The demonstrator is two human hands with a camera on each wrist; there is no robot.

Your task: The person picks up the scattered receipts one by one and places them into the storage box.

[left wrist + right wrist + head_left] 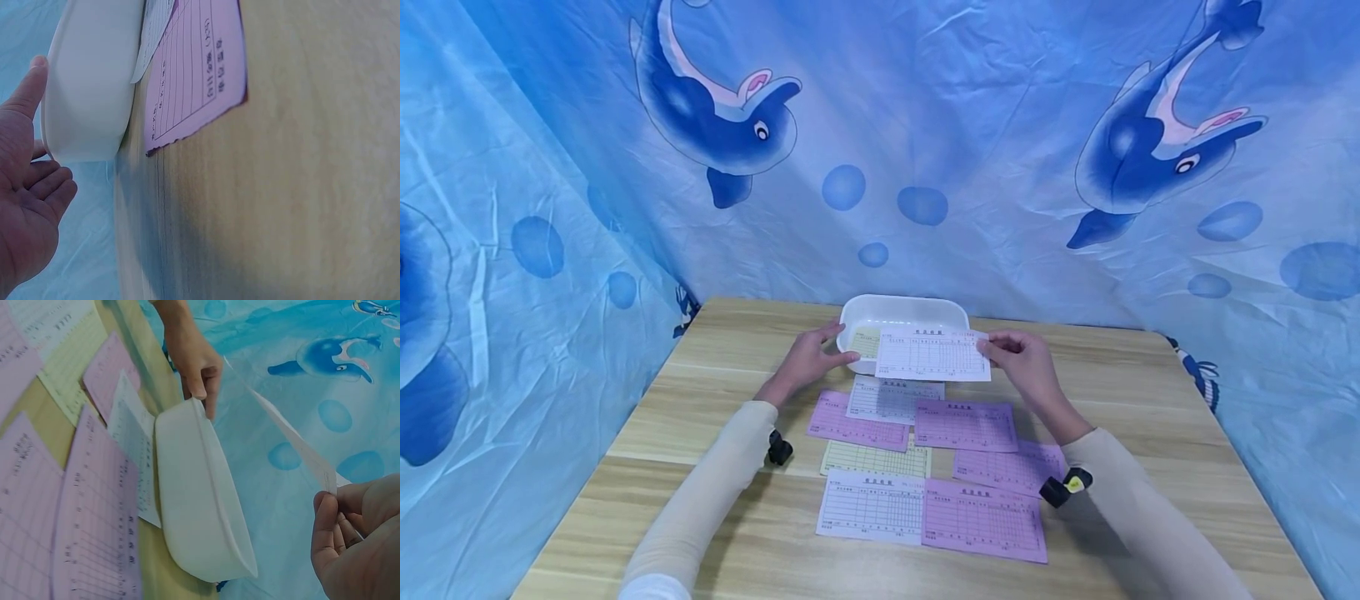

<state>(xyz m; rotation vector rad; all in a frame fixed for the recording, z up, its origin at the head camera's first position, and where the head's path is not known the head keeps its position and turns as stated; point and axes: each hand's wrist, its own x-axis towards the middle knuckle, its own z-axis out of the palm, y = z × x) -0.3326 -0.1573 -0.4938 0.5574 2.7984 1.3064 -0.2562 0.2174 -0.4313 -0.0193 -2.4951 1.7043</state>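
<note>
My right hand pinches the right edge of a white form slip between thumb and fingers. The slip is held over the front part of a white plastic tray, hiding much of its inside. In the right wrist view the raised slip appears almost edge-on, apart from the tray. At the tray's left end, my left hand holds the rim, its thumb at the near side. A pale yellow slip lies inside the tray, partly covered.
In front of the tray lie several slips on the wooden table, some overlapping: a white slip, a pink slip, a yellow slip and a front pink slip. A blue dolphin-print curtain hangs behind.
</note>
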